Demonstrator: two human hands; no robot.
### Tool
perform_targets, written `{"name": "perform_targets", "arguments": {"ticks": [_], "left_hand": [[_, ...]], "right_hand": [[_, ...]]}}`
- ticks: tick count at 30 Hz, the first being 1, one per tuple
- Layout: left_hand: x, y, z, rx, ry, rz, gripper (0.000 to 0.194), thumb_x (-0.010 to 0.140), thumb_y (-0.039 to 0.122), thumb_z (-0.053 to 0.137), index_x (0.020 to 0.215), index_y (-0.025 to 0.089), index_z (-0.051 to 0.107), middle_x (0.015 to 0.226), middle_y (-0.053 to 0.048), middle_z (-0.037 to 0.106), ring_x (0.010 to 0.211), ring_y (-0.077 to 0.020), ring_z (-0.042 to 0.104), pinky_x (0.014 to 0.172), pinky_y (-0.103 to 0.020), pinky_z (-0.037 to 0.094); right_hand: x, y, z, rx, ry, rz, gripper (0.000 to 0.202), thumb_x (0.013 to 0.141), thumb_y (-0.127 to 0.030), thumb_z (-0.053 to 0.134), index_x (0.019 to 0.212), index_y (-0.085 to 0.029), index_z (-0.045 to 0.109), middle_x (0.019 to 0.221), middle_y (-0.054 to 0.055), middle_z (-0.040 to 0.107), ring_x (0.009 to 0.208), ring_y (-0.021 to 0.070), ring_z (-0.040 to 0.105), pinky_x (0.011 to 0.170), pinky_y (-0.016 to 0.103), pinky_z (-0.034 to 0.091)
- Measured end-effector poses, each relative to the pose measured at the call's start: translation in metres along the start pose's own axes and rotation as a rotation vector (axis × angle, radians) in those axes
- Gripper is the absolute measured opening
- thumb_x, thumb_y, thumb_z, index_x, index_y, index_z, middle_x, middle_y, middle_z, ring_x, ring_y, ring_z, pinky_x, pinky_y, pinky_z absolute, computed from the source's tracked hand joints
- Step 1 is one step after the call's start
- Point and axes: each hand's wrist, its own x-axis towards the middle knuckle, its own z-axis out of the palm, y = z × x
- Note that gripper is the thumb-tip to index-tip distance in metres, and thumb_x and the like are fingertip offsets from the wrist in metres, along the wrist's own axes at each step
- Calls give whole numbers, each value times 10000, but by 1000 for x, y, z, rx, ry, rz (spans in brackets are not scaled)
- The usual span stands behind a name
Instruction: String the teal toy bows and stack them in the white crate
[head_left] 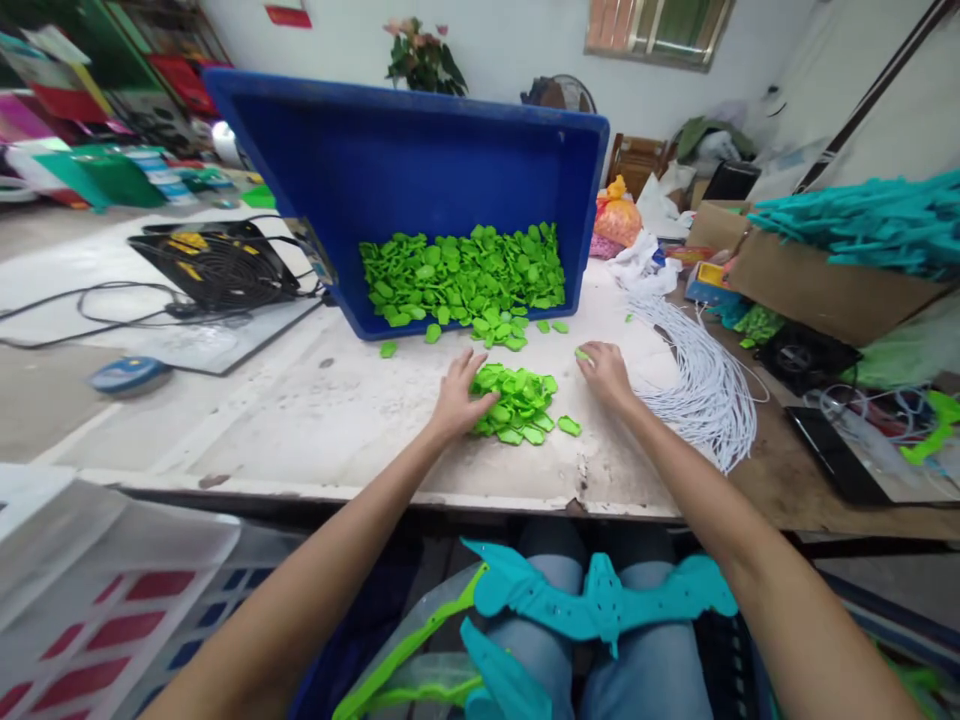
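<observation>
A blue bin (450, 160) lies tipped on its side on the white table (247, 430), its opening toward me, with many small green plastic pieces (480, 275) inside. In front of it sits a small pile of the same pieces (517, 400). My left hand (457, 398) rests against the left side of this pile, thumb and fingers apart. To the right of the pile, my right hand (604, 372) pinches a green piece (582, 354) at its fingertips. One loose piece (569, 426) lies between the pile and my right forearm.
White cords (697, 380) lie right of my right hand. A cardboard box (832, 290) of turquoise parts stands at the right. Left are a black fan (225, 265) and a blue tape dispenser (129, 375). Turquoise pieces (600, 600) lie on my lap.
</observation>
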Motion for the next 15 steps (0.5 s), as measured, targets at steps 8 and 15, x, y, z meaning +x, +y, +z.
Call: {"name": "perform_targets", "arguments": {"ticks": [8, 15], "left_hand": [[-42, 71, -16, -13, 119, 98, 405, 818, 383, 549, 1141, 144, 604, 1232, -157, 592, 1203, -276, 515, 1060, -444, 381], [-168, 141, 29, -156, -708, 104, 491, 829, 362, 591, 1273, 158, 545, 1262, -143, 605, 1151, -260, 573, 974, -368, 471]], "right_hand": [[22, 21, -7, -196, -221, -146, 259, 899, -151, 451, 1050, -131, 662, 1148, 163, 640, 1105, 271, 470, 898, 388, 373], [26, 14, -12, -233, -308, -148, 312, 875, -88, 430, 1141, -60, 591, 1128, 207, 620, 1091, 317, 468, 898, 443, 336]]}}
